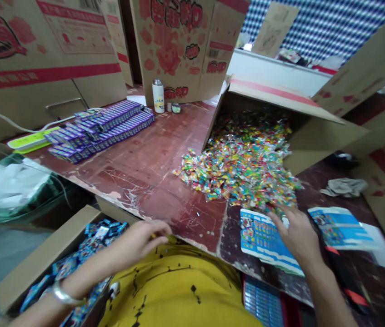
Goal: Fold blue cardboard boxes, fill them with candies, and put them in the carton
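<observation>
My left hand is above the table's front edge, close to the yellow clothing. Its fingers are loosely curved, the thumb stands apart, and nothing shows between them. My right hand reaches over a stack of blue printed cards, thumb and fingers apart at the near edge of a heap of small clear packets of colourful candy. Its fingertips are slightly blurred there. The heap spills from a cardboard box lying on its side. Below my left forearm, an open carton holds many small blue packets.
Rows of purple packs lie at the back left beside a yellow-green case. A white bottle stands before large cartons. More blue cards, a black-and-red tool and a grey cloth lie right.
</observation>
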`<state>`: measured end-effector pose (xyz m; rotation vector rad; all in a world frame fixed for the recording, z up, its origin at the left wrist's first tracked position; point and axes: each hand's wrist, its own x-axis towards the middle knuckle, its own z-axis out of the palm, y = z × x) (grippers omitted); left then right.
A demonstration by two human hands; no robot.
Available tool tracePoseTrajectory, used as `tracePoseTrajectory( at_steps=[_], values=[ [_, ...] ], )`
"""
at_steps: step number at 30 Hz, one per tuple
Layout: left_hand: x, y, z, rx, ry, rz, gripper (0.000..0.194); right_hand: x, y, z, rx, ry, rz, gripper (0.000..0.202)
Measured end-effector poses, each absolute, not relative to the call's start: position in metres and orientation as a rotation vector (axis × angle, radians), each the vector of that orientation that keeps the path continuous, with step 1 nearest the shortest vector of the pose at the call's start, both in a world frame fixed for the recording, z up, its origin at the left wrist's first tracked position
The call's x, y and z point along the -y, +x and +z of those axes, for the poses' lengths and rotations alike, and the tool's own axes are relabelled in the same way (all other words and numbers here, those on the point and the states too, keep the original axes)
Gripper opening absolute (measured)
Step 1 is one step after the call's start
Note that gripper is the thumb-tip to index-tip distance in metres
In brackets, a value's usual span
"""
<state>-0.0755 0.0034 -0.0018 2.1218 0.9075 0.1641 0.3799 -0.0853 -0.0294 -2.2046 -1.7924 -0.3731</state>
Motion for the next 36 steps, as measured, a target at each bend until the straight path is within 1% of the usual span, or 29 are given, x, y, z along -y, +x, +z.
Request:
tracePoseTrajectory(
  at_steps=[3,5,7,10,11,13,16,18,21,27,36],
  values=[
    [0.013,-0.003,-0.006,-0.612,2.289,0.301,0.025,0.120,0.405,-0.048,1.514,-2.327,-0.574,0.074],
    [0.022,0.044,-0.017,-0.375,2.437,0.404,0.028,0.139,0.417,-0.062,1.339,-2.476,-0.514,0.082],
    [0.026,0.089,-0.029,-0.138,2.585,0.472,0.038,0.149,0.422,-0.075,1.230,-2.576,-0.323,0.083],
    [0.026,0.148,-0.045,0.099,2.733,0.497,0.058,0.150,0.414,-0.085,1.298,-2.612,-0.119,0.079],
    [0.024,0.161,-0.050,0.122,2.764,0.497,0.064,0.149,0.408,-0.086,1.324,-2.637,-0.112,0.078],
    [0.021,0.177,-0.057,0.116,2.800,0.489,0.073,0.146,0.394,-0.084,1.308,-2.733,-0.201,0.076],
    [0.017,0.175,-0.067,0.082,2.803,0.464,0.080,0.142,0.370,-0.079,1.333,-2.804,-0.414,0.074],
    [0.015,0.164,-0.070,0.059,2.800,0.434,0.082,0.138,0.356,-0.078,1.483,-2.743,-0.452,0.073],
    [0.012,0.144,-0.071,0.016,2.810,0.397,0.082,0.127,0.337,-0.081,1.614,-2.642,-0.452,0.071],
    [-0.004,0.112,-0.066,-0.025,2.825,0.310,0.080,0.106,0.305,-0.081,1.644,-2.578,-0.427,0.065],
    [-0.022,0.070,-0.054,-0.009,2.782,0.201,0.077,0.093,0.268,-0.079,1.791,-2.398,-0.277,0.069]
  ],
)
